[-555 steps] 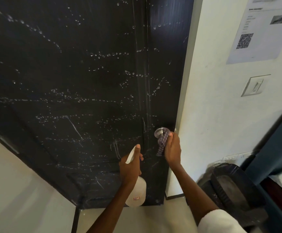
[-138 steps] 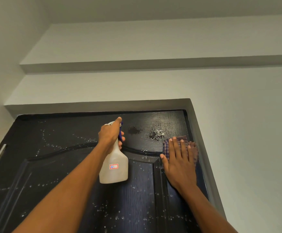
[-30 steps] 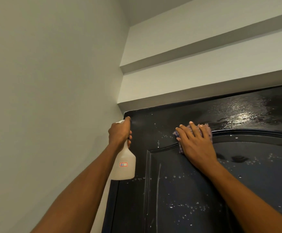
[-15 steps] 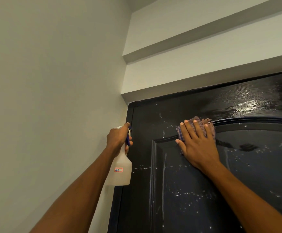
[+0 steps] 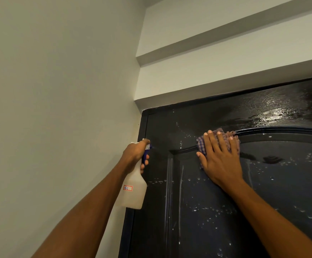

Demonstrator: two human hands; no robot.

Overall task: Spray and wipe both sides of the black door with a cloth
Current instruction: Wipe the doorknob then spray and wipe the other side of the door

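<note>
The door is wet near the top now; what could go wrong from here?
1. Droplets on the door below the cloth may run into streaks if left unwiped.
2. The right hand presses flat on wet, glossy paint, so it might slip.
3. The bottle in the left hand sits by the wall; spray may hit it.

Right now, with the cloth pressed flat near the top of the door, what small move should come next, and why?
Probably slide the right hand and cloth leftward toward the door corner: droplets bead there, while the strip to the right already shines smeared. The left hand holds the spray bottle.
</note>
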